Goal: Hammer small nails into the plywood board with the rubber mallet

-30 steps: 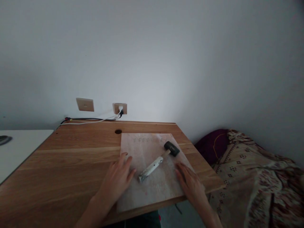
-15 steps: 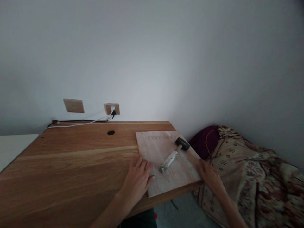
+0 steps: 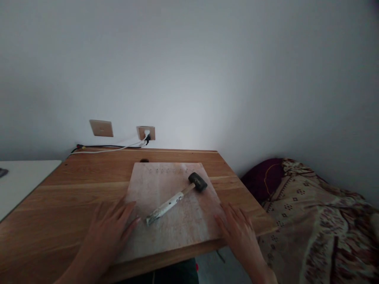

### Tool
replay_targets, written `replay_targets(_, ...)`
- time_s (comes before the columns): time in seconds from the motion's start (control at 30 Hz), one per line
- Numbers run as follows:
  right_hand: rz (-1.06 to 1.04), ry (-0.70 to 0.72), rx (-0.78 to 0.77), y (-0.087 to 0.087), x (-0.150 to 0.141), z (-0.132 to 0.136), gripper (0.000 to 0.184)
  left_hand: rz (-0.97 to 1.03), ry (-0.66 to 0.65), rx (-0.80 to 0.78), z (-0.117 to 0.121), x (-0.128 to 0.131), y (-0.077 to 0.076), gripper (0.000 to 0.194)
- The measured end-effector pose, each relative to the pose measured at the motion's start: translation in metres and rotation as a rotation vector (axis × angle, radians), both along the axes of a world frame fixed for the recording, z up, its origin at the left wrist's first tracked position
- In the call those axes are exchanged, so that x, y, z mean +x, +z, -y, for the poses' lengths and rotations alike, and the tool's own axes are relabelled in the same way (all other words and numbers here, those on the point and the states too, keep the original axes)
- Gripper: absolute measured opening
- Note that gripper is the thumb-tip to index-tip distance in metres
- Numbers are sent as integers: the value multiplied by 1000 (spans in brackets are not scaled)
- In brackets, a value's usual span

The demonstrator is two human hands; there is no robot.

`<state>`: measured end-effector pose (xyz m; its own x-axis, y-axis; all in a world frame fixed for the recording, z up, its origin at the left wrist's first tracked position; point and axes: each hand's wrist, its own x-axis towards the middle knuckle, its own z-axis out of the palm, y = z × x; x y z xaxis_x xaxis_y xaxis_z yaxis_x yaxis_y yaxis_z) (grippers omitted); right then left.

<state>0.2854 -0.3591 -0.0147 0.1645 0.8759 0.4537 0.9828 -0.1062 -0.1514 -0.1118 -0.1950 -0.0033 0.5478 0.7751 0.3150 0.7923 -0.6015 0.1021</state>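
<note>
A pale, whitish wooden board (image 3: 183, 221) lies on the wooden table near its front edge. On top of it rests a mallet (image 3: 171, 202), slanting, its black head up to the right and its worn white-coated handle pointing down left. At the board's left edge is my left hand (image 3: 108, 228), fingers spread and slightly blurred, the thumb reaching over the board. My right hand (image 3: 238, 227) touches the right edge near the front corner, fingers stretched out and thumb on the board's surface. Neither hand touches the mallet.
At the back, a white cable (image 3: 102, 151) and a black one run to a wall socket (image 3: 151, 132); a blank wall plate (image 3: 101, 128) is beside it. A white surface (image 3: 29, 173) adjoins on the left. Patterned bedding (image 3: 299, 213) and a purple cushion (image 3: 260, 179) lie to the right.
The board has slid left along the table with the mallet on it, both hands moving with it. It now partly covers the table's cable hole. The view has shifted slightly.
</note>
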Motion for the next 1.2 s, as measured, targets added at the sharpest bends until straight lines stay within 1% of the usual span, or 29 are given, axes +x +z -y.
replay_targets(0.03, -39, 8, 36, 10, -16, -12, 35, -9, 27, -4, 1, -13, 0, 38)
replay_targets(0.07, -103, 40, 40, 21, -31, -25, 35, -18, 52, -9, 2, -23, 2, 36)
replay_targets(0.1, -170, 101, 43, 31, -47, -40, 34, -27, 69, -16, 3, -31, 4, 34)
replay_targets(0.17, -291, 274, 5, 51, -77, -70, 36, -49, 80, -37, 3, -39, 11, 34)
replay_targets(0.2, -342, 363, -26, 58, -91, -84, 36, -56, 79, -42, 1, -38, 15, 35)
replay_targets(0.27, -309, 506, -130, 67, -114, -110, 34, -51, 78, -44, -9, -31, 25, 40)
replay_targets(0.33, -230, 557, -213, 68, -127, -128, 32, -15, 90, -47, -28, -18, 36, 44)
replay_targets(0.37, -195, 562, -245, 66, -130, -135, 31, 15, 99, -65, -40, -11, 41, 44)
replay_targets(0.47, -149, 542, -296, 60, -122, -139, 27, 43, 76, -178, -82, 6, 50, 42)
replay_targets(0.53, -155, 523, -307, 58, -109, -134, 27, 77, 45, -226, -110, 13, 50, 42)
replay_targets(0.63, -244, 522, -308, 59, -89, -126, 31, 190, -37, -277, -140, 17, 40, 40)
replay_targets(0.7, -288, 520, -284, 64, -79, -129, 32, 273, -101, -306, -153, 18, 31, 37)
replay_targets(0.77, -267, 452, -246, 71, -72, -143, 33, 332, -152, -329, -163, 19, 25, 32)
replay_targets(0.83, -213, 302, -236, 80, -68, -168, 33, 380, -173, -348, -171, 20, 26, 27)
replay_targets(0.87, -189, 213, -254, 84, -67, -183, 31, 408, -170, -361, -175, 20, 28, 25)
replay_targets(0.93, -166, 74, -357, 90, -66, -214, 26, 503, -128, -386, -181, 20, 36, 26)
replay_targets(0.97, -176, 53, -393, 91, -66, -227, 21, 578, -95, -405, -184, 20, 40, 28)
replay_targets(1.03, -214, 43, -442, 88, -66, -248, 5, 801, -23, -485, -187, 18, 44, 35)
replay_targets(1.07, -240, 52, -447, 86, -65, -255, 4, 920, 3, -555, -188, 18, 45, 38)
replay_targets(1.13, -303, 77, -428, 81, -62, -261, 14, 1085, 30, -730, -187, 16, 41, 39)
replay_targets(1.17, -341, 96, -403, 79, -59, -262, 15, 1104, 39, -799, -186, 17, 38, 38)
replay_targets(1.2, -383, 114, -371, 79, -57, -261, 13, 1073, 44, -835, -184, 17, 34, 36)
